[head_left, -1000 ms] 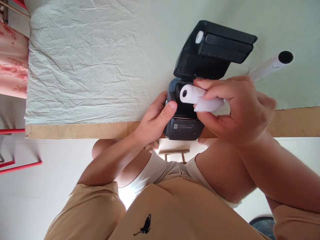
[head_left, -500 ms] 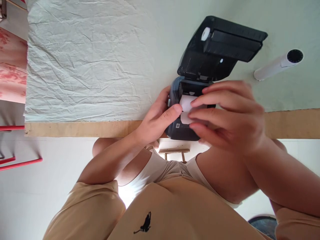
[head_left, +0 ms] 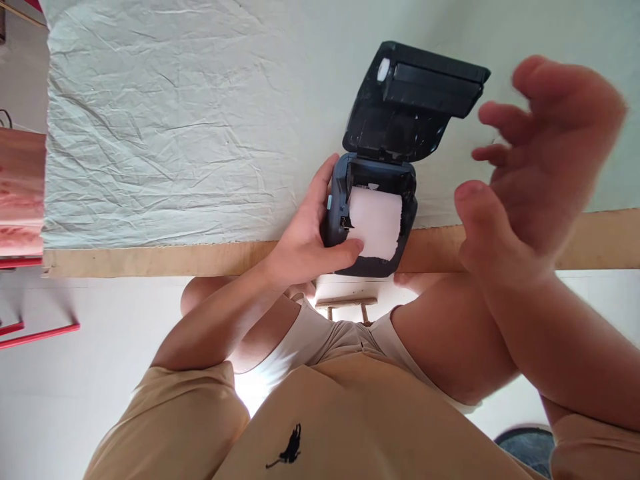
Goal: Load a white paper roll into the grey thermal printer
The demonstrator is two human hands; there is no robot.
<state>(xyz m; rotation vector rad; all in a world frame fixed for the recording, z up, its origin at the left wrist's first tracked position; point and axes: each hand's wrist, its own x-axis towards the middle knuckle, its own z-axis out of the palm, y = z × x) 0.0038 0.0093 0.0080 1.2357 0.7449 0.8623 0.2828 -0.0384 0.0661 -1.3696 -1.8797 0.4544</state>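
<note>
The right grip (head_left: 547,160) is blurred; the left edge crops red bars (head_left: 40,336).

Paper roll (head_left: 377,220) lies in the printer (head_left: 370,267) at the table edge (head_left: 175,260), lid (head_left: 395,123) behind

Bare left hand (head_left: 307,243) curled in a grip, thumb (head_left: 343,255) pointing right; left forearm (head_left: 220,303) slants from near left. Bare right hand (head_left: 547,160) unclasped, fingers (head_left: 513,123) loosely bent; right forearm (head_left: 580,347) from near right.

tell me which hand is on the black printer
The left hand: it holds the left side of the printer, thumb over the white paper. The right hand is off to the printer's right, gripping nothing visible.
</note>
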